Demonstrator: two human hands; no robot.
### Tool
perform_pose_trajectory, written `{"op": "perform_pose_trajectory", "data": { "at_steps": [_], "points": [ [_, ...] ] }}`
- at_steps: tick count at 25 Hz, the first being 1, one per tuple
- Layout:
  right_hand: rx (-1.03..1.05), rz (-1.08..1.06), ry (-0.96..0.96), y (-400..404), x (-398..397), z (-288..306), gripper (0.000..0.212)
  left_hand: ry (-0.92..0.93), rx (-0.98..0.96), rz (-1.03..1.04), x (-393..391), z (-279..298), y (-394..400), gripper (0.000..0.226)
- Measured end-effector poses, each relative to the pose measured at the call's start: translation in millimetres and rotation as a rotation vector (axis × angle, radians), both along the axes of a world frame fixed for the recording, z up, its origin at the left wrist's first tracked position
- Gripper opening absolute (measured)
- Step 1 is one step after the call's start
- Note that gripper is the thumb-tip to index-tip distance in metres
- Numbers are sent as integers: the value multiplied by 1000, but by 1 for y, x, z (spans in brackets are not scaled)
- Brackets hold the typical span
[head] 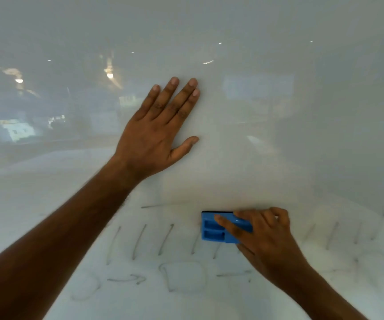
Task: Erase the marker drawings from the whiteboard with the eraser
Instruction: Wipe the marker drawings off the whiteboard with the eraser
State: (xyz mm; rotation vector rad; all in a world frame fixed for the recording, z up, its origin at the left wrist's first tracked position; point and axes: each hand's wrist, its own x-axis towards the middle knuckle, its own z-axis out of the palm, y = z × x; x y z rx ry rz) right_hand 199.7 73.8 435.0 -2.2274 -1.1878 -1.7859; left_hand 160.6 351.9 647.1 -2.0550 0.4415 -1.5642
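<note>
while gripped by right hand (264, 236), blue plastic eraser (221, 227) lies flat on glossy whiteboard (278, 112), long axis level; faint slanted marker strokes (140, 241) just left. left hand (158, 132) spread flat above.

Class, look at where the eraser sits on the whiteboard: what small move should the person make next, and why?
Probably sweep the blue eraser leftward and down. The right hand presses it on the whiteboard at the row of slanted strokes, which remain beside it, with an arrow and box below. The left hand rests flat above.
</note>
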Motion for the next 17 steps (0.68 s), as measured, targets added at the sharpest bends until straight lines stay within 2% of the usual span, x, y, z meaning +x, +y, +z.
{"op": "perform_pose_trajectory", "data": {
  "at_steps": [3,7,11,13,17],
  "points": [
    [57,-50,27,-4,-1,32,70,-6,13,50,-9,5,31,79],
    [143,6,67,48,-13,72,68,-10,17,65,-14,13,40,81],
    [69,25,53,96,-24,53,76,-18,-14,77,-22,19,57,83],
    [1,-1,31,92,-22,34,82,-26,-53,87,-30,23,77,85],
    [-14,-47,-6,60,-20,32,77,-21,-123,141,-54,21,137,87]
  ]
}}
